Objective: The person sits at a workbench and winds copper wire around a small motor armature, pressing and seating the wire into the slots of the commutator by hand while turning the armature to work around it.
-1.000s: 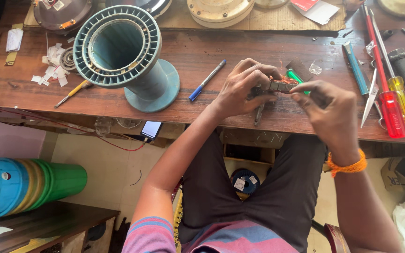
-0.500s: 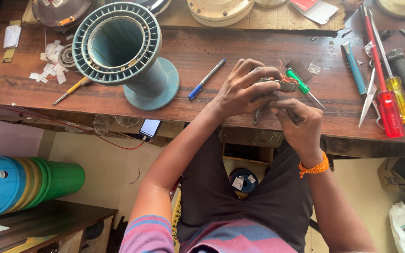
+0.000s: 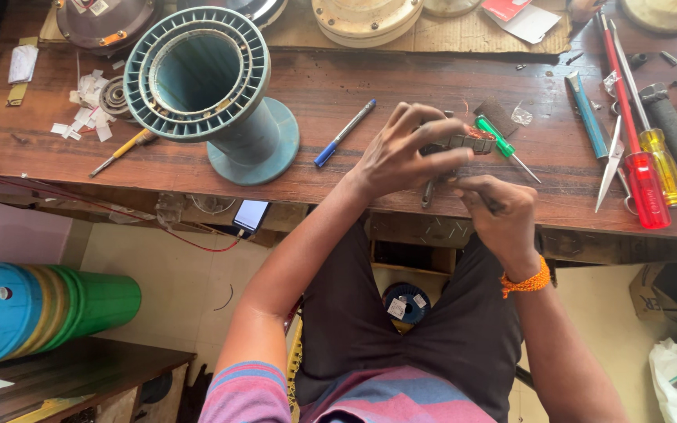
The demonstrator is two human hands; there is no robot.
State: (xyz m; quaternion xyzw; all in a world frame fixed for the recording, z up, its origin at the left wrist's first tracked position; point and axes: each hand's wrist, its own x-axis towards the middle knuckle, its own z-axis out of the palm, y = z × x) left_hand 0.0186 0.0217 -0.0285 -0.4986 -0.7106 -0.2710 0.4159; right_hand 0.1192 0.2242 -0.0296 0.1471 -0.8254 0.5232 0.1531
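1. Sitting at the bench edge, the person shows a striped shirt [image 3: 354,395] and dark trousers [image 3: 401,313] nearest the camera, with both forearms reaching forward over the lap.
2. At the right wrist is an orange band [image 3: 526,280]; the right hand [image 3: 499,211] is curled above the front edge of the wooden bench [image 3: 338,86], its fingers drawn together as if pinching something thin, though what they pinch is too small to tell.
3. Just beyond, the left hand [image 3: 401,153] has its fingers spread and clamped around a small grey metal part [image 3: 464,143], which is held just above the bench top, between the two hands.
4. A green screwdriver [image 3: 503,145] lies right beside that part, on its right.
5. A blue pen [image 3: 344,133] lies left of the left hand, near but apart.
6. Further left stands a large teal spool [image 3: 213,86], tipped toward the camera, with a yellow-handled screwdriver [image 3: 123,151] and paper scraps [image 3: 84,121] beside it.
7. Toward the right end of the bench lie scissors [image 3: 613,160], a red-handled screwdriver [image 3: 642,184] and a yellow-handled one [image 3: 662,160].
8. Along the far edge sit round cream housings [image 3: 366,16].
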